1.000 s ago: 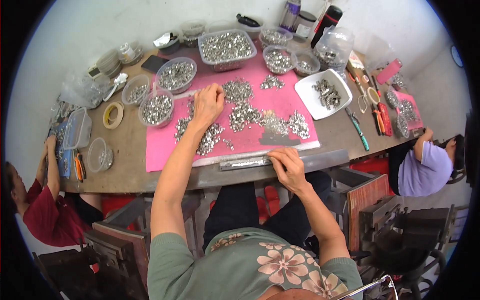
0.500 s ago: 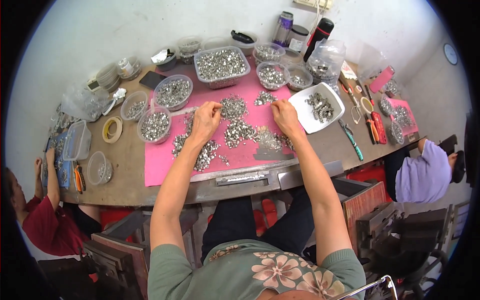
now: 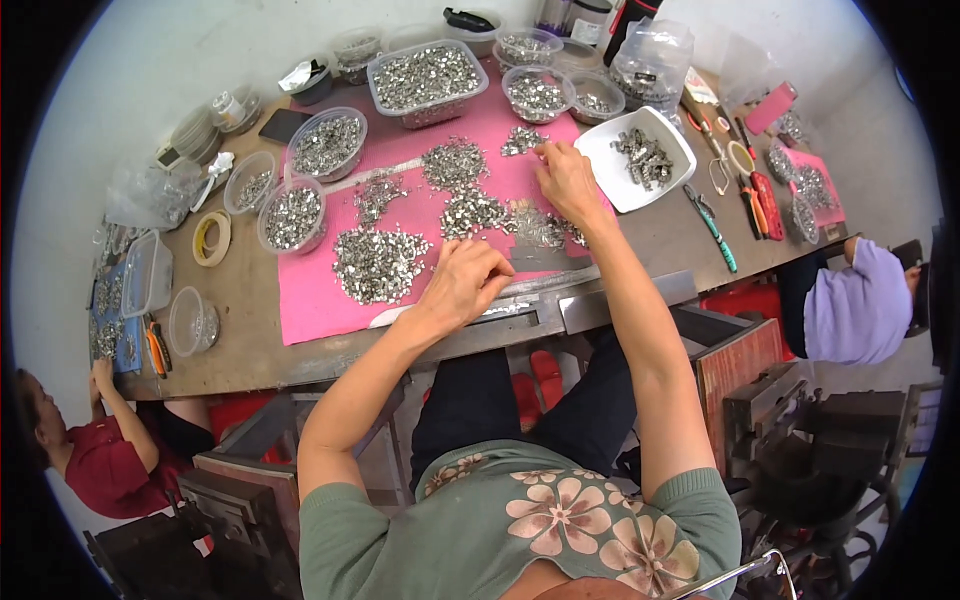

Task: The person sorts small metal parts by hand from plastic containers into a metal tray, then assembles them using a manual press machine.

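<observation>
My left hand (image 3: pixel 463 284) is over the front edge of the pink mat (image 3: pixel 320 312), its fingers pinched together; anything between them is too small to make out. Close to its left lies a large heap of small shiny metal pieces (image 3: pixel 378 265). My right hand (image 3: pixel 570 182) pinches at the mat's right side, just below a small heap of metal bits (image 3: pixel 522 141) and left of a white square dish (image 3: pixel 652 196) holding darker metal parts (image 3: pixel 644 158). What its fingertips hold is hidden. Between my hands are more metal heaps (image 3: pixel 472 212) and a pile of thin pieces (image 3: pixel 538 228).
A rectangular tub (image 3: pixel 428 112) and round plastic bowls (image 3: pixel 292 218) of metal pieces line the mat's far and left sides. Pliers (image 3: pixel 710 228) and a tape roll (image 3: pixel 211 239) lie on the table. Co-workers sit at left (image 3: pixel 120 450) and right (image 3: pixel 855 312).
My left hand has moved right and toward me, from the heaps to the mat's front edge. My right hand stays by the small heap. The view has shifted somewhat.
</observation>
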